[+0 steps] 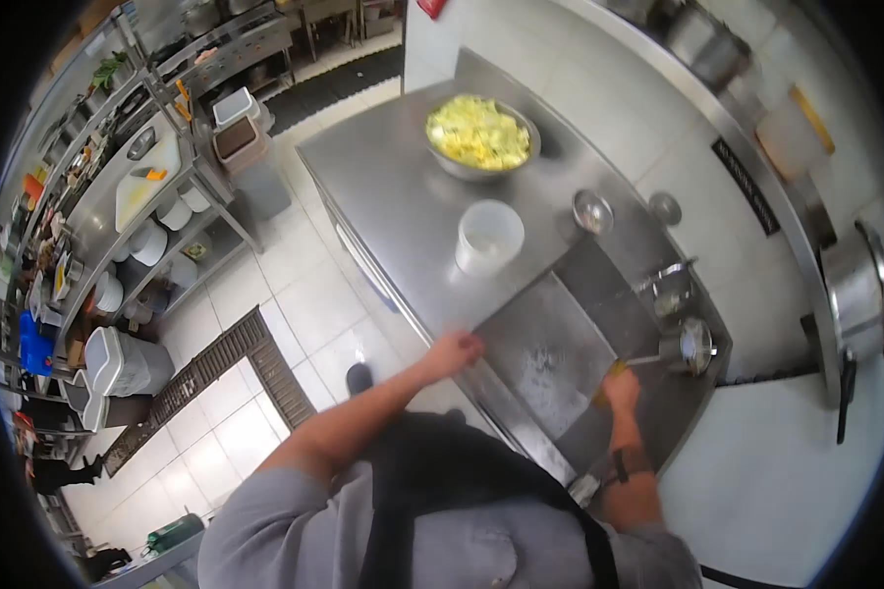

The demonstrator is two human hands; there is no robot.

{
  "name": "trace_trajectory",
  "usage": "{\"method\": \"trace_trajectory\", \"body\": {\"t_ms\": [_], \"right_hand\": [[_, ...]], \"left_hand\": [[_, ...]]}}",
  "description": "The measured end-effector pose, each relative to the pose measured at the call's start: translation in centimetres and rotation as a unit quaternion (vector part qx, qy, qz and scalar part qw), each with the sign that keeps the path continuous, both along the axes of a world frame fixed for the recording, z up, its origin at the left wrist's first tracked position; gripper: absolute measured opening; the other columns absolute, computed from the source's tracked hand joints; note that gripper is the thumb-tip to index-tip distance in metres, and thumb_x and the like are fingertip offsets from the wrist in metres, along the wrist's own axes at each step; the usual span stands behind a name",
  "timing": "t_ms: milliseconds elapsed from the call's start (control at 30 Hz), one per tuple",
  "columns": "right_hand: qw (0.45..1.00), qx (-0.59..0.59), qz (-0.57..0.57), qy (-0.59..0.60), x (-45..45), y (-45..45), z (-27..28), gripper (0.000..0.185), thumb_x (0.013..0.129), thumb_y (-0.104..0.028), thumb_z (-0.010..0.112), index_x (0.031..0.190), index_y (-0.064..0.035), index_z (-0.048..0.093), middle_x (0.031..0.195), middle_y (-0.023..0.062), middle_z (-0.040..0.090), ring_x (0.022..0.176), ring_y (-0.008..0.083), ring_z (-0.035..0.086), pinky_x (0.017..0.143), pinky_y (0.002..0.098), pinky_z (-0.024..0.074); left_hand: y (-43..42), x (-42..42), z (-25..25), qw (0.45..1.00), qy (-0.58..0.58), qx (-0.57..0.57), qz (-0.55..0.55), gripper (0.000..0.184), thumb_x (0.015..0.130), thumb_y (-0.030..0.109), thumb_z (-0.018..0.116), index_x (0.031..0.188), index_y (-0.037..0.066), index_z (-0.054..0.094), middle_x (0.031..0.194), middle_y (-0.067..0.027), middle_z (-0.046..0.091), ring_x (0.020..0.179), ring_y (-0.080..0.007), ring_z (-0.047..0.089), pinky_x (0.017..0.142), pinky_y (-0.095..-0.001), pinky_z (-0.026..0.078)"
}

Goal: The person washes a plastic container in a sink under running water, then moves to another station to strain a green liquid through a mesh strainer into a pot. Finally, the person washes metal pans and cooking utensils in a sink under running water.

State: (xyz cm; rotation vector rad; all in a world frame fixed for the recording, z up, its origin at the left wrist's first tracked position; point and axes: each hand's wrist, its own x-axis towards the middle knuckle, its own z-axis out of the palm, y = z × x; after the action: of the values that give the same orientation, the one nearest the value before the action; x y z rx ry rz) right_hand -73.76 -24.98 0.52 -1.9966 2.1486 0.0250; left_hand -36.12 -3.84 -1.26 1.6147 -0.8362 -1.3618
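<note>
A flat metal tray lies tilted in the sink, with white suds across its middle. My left hand is closed at the tray's left corner, and its fingertips are partly hidden there. At the opposite, right side of the tray, my right hand is closed around a yellow sponge that shows only in part. A white plastic tub stands on the steel counter just beyond the sink.
A metal bowl heaped with chopped yellow-green vegetables sits farther back on the counter. Small metal bowls and a tap line the wall side. Pots hang or stand at the right. Shelving and bins are left.
</note>
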Motion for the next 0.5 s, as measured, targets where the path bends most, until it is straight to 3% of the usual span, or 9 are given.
{"method": "trace_trajectory", "body": {"t_ms": [67,100,133,200,267,333,400,467,500], "right_hand": [[0.994,0.0,0.109,-0.015,4.0,2.7,0.6,0.029,0.083,-0.023,0.072,0.099,0.001,0.071,0.097,0.0204,0.074,0.089,0.0346,0.074,0.08,0.0441,0.0584],[0.972,0.067,0.079,-0.213,7.0,4.3,0.8,0.028,0.084,-0.02,0.072,0.103,-0.0004,0.07,0.096,0.0165,0.074,0.088,0.0301,0.073,0.078,0.0423,0.059],[0.904,0.137,0.052,-0.401,11.0,5.7,1.2,0.027,0.085,-0.017,0.073,0.107,-0.0018,0.069,0.095,0.0126,0.073,0.086,0.0257,0.073,0.075,0.0405,0.0595],[0.759,0.291,0.022,-0.583,19.7,9.6,3.2,0.036,0.088,-0.015,0.074,0.121,-0.004,0.063,0.103,0.0079,0.069,0.092,0.0185,0.069,0.07,0.0373,0.0591],[0.744,0.336,0.057,-0.575,29.1,14.1,4.9,0.043,0.088,-0.018,0.075,0.126,-0.0037,0.059,0.111,0.0092,0.067,0.097,0.0184,0.068,0.072,0.0366,0.0591],[0.73,0.381,0.089,-0.561,35.3,15.7,7.1,0.05,0.088,-0.021,0.076,0.131,-0.0035,0.056,0.119,0.0104,0.065,0.102,0.0183,0.068,0.075,0.036,0.0591],[0.919,0.021,0.226,-0.324,39.5,14.8,9.0,0.065,0.086,-0.023,0.079,0.139,-0.0012,0.049,0.134,0.0183,0.058,0.121,0.033,0.061,0.095,0.0425,0.0551],[0.92,-0.215,0.281,-0.171,40.4,12.6,9.5,0.068,0.082,-0.024,0.081,0.14,-0.0044,0.05,0.134,0.0212,0.056,0.121,0.0394,0.059,0.101,0.0484,0.0491],[0.934,-0.2,0.256,-0.147,40.1,10.9,7.7,0.062,0.081,-0.021,0.08,0.134,-0.0029,0.053,0.126,0.0198,0.058,0.118,0.0401,0.058,0.099,0.047,0.0484]], "left_hand": [[3.3,2.6,-0.8,1.0,-0.007,-0.009,-0.007,0.031,0.097,0.03,0.067,0.112,0.002,0.068,0.09,-0.0051,0.071,0.085,-0.0136,0.067,0.075,-0.0317,0.055],[4.3,4.0,-0.5,1.0,0.02,0.006,-0.021,0.033,0.097,0.029,0.067,0.115,0.002,0.067,0.095,-0.0061,0.071,0.09,-0.0145,0.068,0.077,-0.032,0.055],[5.1,5.6,0.0,0.998,0.045,0.02,-0.033,0.035,0.096,0.029,0.067,0.118,0.002,0.066,0.1,-0.0071,0.071,0.095,-0.0153,0.068,0.08,-0.0323,0.055],[6.7,8.3,1.3,0.997,0.076,-0.022,0.007,0.045,0.096,0.03,0.069,0.13,0.003,0.058,0.116,-0.0091,0.068,0.107,-0.02,0.066,0.089,-0.0373,0.055],[8.0,11.7,3.7,0.929,0.353,-0.044,0.099,0.05,0.094,0.03,0.071,0.132,0.002,0.056,0.123,-0.0133,0.065,0.114,-0.0256,0.064,0.094,-0.0399,0.055],[9.0,16.6,4.3,0.925,0.341,-0.07,0.15,0.049,0.093,0.027,0.072,0.131,0.001,0.056,0.116,-0.0131,0.066,0.111,-0.0263,0.064,0.092,-0.0414,0.056],[11.2,23.0,4.8,0.938,0.296,-0.064,0.171,0.048,0.092,0.024,0.073,0.131,0.001,0.056,0.113,-0.0123,0.066,0.109,-0.0262,0.065,0.089,-0.0402,0.056],[13.3,28.4,3.0,0.943,0.243,-0.075,0.215,0.045,0.089,0.02,0.074,0.127,0.002,0.06,0.112,-0.0107,0.067,0.105,-0.0242,0.065,0.088,-0.0388,0.055],[14.7,31.3,4.0,0.962,0.146,-0.066,0.223,0.043,0.088,0.019,0.074,0.125,0.002,0.061,0.112,-0.0102,0.068,0.104,-0.0234,0.065,0.088,-0.0382,0.054]]}}
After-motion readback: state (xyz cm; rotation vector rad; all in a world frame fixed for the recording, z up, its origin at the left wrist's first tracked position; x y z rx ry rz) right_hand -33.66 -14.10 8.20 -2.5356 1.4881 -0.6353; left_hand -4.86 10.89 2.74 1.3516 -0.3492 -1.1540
